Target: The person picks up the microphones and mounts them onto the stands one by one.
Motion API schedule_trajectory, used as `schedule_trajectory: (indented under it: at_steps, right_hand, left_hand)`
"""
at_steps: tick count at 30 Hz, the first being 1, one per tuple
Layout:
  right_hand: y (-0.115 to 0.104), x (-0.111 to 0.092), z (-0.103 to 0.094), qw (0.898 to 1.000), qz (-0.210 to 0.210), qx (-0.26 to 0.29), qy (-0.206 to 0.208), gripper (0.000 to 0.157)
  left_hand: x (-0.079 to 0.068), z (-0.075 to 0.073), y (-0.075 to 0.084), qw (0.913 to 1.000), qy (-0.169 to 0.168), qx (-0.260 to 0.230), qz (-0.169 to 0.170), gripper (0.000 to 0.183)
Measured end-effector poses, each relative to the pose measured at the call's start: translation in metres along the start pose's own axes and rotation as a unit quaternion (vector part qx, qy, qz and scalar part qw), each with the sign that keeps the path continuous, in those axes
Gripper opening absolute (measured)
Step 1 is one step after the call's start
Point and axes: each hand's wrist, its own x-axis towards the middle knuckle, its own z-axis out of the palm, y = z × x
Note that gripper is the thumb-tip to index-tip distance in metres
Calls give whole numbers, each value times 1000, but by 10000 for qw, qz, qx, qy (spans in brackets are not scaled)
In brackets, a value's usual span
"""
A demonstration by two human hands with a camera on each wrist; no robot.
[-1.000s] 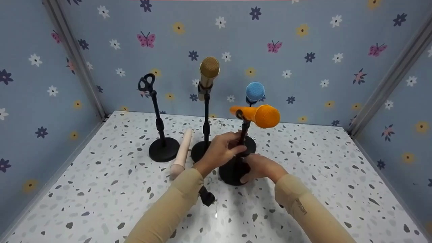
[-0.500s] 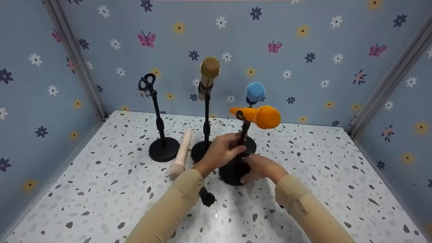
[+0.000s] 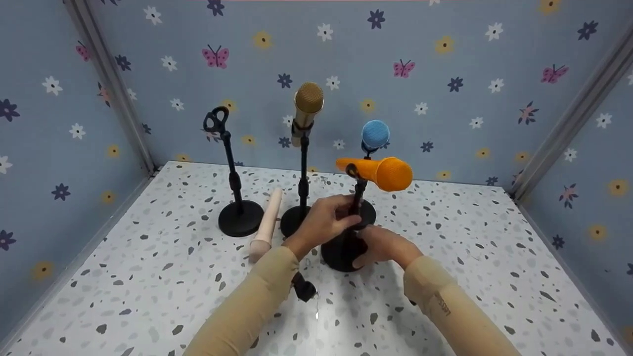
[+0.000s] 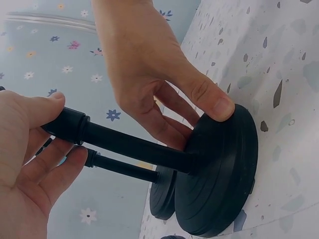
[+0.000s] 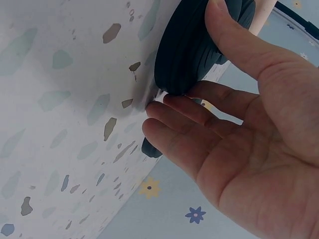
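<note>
An orange microphone (image 3: 393, 174) lies nearly level in the clip of a black microphone stand, its head to the right. My left hand (image 3: 324, 220) holds the stand's pole; in the left wrist view its thumb and fingers pinch the thick collar (image 4: 67, 124). My right hand (image 3: 388, 244) grips the round base (image 3: 336, 254) at its right edge. Seen from the right wrist, the thumb is on the base's upper face (image 5: 199, 45) and fingertips are at its rim. The base stands on the speckled table, in front of another stand's base (image 3: 367, 215).
Behind stands a blue microphone (image 3: 375, 133). Left of it, a gold microphone (image 3: 308, 101) sits on a taller stand, then a stand with a bare clip (image 3: 215, 120). A pale pink microphone (image 3: 267, 225) lies between bases. A black piece (image 3: 304, 290) pokes out beside the left sleeve.
</note>
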Motion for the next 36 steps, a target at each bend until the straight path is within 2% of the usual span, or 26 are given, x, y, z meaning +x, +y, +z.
schedule_trajectory:
  at_steps: [9,13,20,26,32,36]
  right_hand:
    - [0,0,1,9998,105,144,27,78]
    - [0,0,1,9998,103,161,22,75]
    - [2,1,0,10000,-37,57,6,72]
    - [2,1,0,10000,-17,31,-20,76]
    - [2,2,0,10000,51,6,-51,76]
    - [1,1,0,10000,30,-10,-29,74]
  left_hand:
    - [2,-3,0,9991,-204,-301,-228,33]
    - [2,-3,1,9976,-349,-440,-395,33]
    - [2,-3,0,9961,-449,-648,-397,33]
    - [2,-5,0,9977,-436,-373,-349,36]
    - [2,-5,0,9997,-142,157,-77,35]
    - [1,-4,3,9993,43,373,-35,33]
